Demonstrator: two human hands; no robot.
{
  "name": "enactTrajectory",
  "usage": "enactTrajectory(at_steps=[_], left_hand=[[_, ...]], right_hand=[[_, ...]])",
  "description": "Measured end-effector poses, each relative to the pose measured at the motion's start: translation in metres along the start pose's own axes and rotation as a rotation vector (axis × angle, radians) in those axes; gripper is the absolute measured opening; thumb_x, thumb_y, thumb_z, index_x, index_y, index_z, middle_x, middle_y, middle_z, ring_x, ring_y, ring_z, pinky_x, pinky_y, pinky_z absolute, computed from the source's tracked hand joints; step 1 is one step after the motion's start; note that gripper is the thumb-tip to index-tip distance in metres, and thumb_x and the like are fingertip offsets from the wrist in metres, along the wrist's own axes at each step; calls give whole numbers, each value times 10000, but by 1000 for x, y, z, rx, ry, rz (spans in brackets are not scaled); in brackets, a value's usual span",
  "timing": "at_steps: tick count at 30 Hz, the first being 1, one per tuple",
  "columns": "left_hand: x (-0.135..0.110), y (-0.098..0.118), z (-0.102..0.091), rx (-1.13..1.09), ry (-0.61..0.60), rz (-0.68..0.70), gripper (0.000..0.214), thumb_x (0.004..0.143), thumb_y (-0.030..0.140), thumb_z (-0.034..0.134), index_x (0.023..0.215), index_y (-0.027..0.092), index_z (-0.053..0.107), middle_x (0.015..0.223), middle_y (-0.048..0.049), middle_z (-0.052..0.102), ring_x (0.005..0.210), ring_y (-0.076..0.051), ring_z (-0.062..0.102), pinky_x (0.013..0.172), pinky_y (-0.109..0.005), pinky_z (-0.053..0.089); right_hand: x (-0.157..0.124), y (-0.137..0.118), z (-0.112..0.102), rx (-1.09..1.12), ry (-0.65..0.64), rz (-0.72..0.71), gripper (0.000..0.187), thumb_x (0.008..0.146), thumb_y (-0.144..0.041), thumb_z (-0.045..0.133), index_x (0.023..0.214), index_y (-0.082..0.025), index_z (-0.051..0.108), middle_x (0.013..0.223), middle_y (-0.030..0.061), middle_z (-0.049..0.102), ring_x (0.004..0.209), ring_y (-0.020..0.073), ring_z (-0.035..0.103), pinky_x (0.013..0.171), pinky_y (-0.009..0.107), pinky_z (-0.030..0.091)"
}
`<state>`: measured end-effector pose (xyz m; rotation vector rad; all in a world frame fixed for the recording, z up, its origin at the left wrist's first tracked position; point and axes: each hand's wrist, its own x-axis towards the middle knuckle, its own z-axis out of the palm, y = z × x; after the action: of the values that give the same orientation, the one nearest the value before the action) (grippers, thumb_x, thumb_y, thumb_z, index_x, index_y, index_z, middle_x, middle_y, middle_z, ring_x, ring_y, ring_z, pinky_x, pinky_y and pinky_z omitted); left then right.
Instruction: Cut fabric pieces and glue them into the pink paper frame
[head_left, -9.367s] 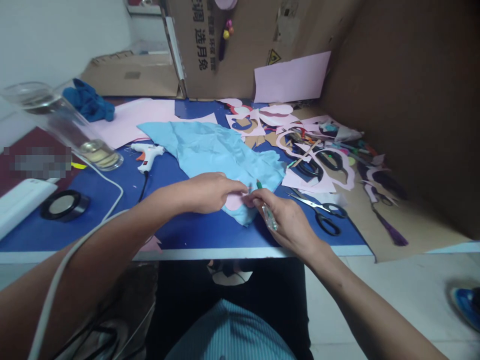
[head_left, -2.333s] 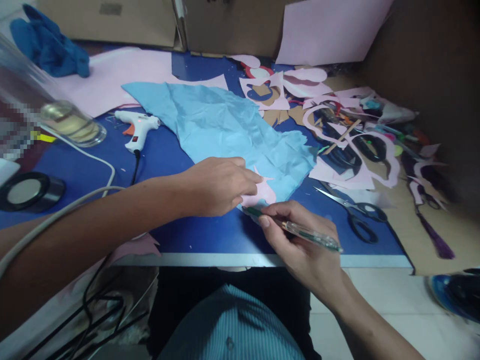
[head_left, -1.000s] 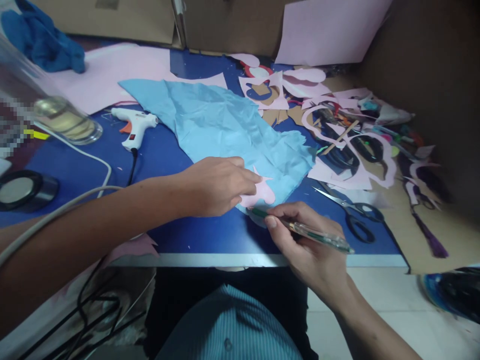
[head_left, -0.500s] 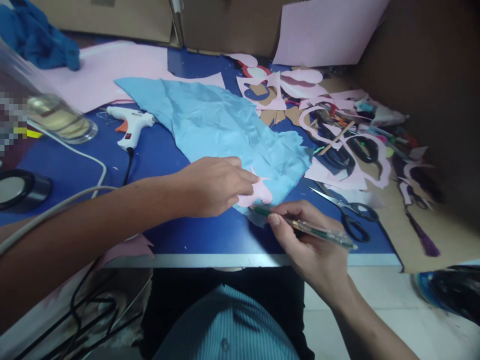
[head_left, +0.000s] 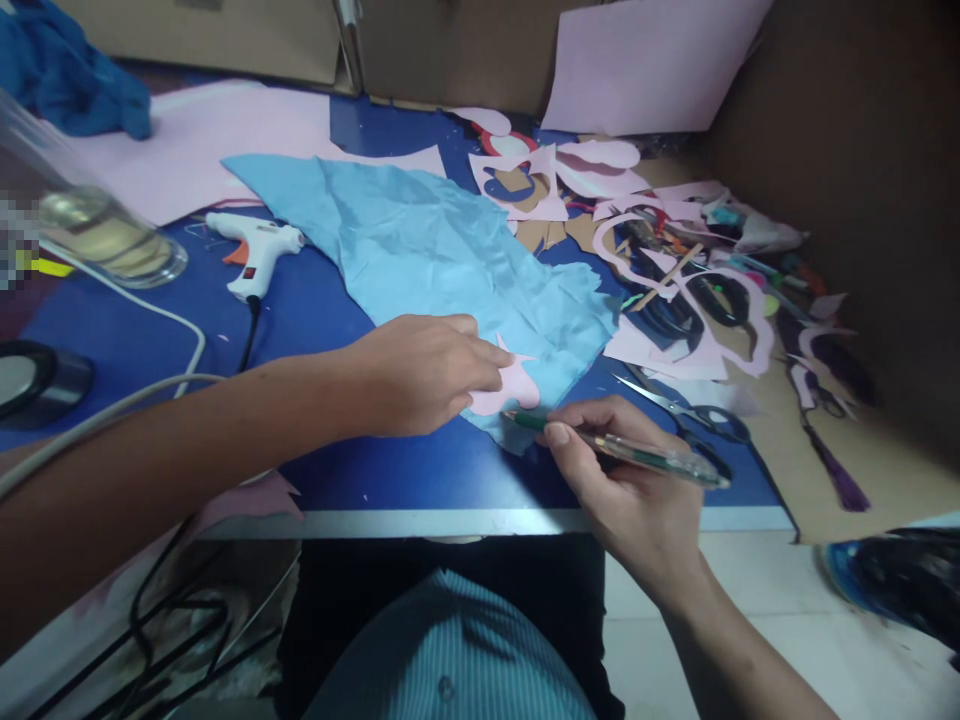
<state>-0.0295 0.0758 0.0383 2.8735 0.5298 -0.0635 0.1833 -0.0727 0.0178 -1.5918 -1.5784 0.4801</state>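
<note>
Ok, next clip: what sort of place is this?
Most likely a makeshift paper-craft corner, perhaps at home or in a small workshop. A blue-topped table is backed by cardboard panels and strewn with pink paper cut-outs, alongside a hot glue gun and scissors.

We see a pink paper cutout (head_left: 510, 392) with a pointed tip and rounded lobes, lying flat on the crumpled corner of a light blue cloth (head_left: 442, 260). Our left hand (head_left: 424, 375) reaches in from the left, its fingers curved and pressing down at the cutout's upper edge. Our right hand (head_left: 622, 470) grips a clear, green-tipped pen (head_left: 637, 450) like a writing tool, the tip just at the cutout's lower edge.
</note>
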Motion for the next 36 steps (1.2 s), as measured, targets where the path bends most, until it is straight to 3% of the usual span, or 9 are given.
enactTrajectory(at_steps=[5,14,36], left_hand=[[0,0,-1,10,4,20,355,921,158,552,1155,286,786,1531,52,671,1180,-245,624,920,-354,513],[1,1,-1,-24,30,23,291,948,164,566,1098,291,780,1489,53,697,1169,-245,634,931,-364,519],[0,-2,3,-16,35,40,333,963,177,550,1176,299,775,1537,47,668,1153,-247,626,898,-366,495]], right_hand=[[10,-3,-3,74,-35,58,184,978,-298,716,807,-229,708,632,-26,699,505,128,549,462,249,391],[42,-6,-4,81,-166,29,175,940,-223,676,764,-221,675,608,-26,659,514,122,507,471,248,356],[45,-3,-5,87,-174,61,183,932,-259,679,754,-215,674,591,-20,628,505,125,482,475,259,339]])
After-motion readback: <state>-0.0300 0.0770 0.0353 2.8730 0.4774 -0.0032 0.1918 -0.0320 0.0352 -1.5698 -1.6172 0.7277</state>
